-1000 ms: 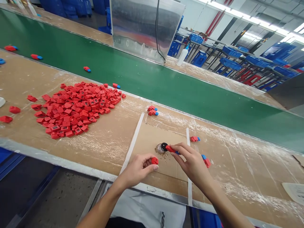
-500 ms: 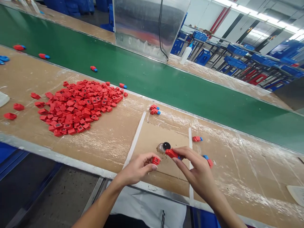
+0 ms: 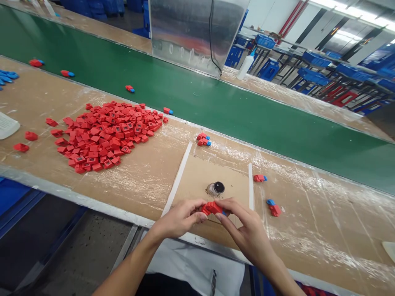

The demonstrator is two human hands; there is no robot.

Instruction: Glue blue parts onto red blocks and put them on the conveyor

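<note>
My left hand point(image 3: 182, 218) pinches a small red plastic block point(image 3: 205, 209) between thumb and fingers. In the fingers of my right hand point(image 3: 242, 220) is a red and blue plastic piece point(image 3: 215, 207), its blue end mostly hidden by the fingertips. The two red parts meet end to end; whether they are joined I cannot tell. Just beyond them, on a cardboard sheet point(image 3: 197, 174), stands a small glass jar with a black top point(image 3: 219, 188). Red and blue pieces point(image 3: 260, 178) lie to the right, and another pair point(image 3: 203, 139) lies farther back.
A big heap of red blocks point(image 3: 101, 137) covers the bench on the left. Behind it runs a green conveyor belt point(image 3: 234, 111) carrying several red and blue pieces. A metal panel point(image 3: 191, 37) and a white bottle point(image 3: 246, 65) stand across the belt. Blue parts point(image 3: 8, 77) lie far left.
My right hand has brought its red and blue piece left and down from beside the jar, against the red block in my left hand. The view has shifted slightly.
</note>
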